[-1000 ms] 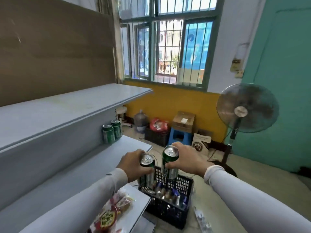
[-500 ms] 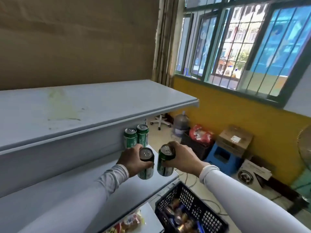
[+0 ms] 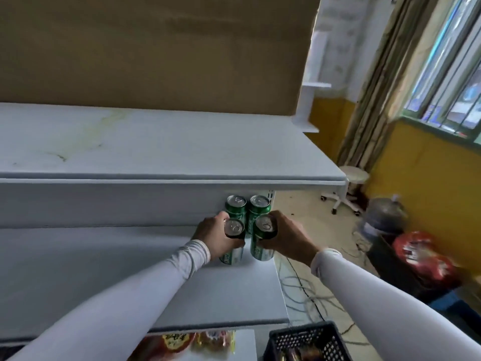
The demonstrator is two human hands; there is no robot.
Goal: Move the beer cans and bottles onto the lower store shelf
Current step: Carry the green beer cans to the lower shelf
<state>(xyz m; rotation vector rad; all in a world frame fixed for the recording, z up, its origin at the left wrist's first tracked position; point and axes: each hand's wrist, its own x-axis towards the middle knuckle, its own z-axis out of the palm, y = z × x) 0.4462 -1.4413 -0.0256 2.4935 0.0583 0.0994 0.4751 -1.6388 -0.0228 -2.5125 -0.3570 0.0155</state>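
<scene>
Two beer cans, one gripped in each hand, have come down beside the back pair on the lower shelf.

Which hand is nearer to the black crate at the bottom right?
Right. The right hand, gripping a can, is above the black crate; the left hand, holding another can, is farther left over the lower shelf.

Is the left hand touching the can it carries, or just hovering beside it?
Touching. The head view shows the left hand with its fingers wrapped around the left can, thumb across the front, no gap visible.
</scene>
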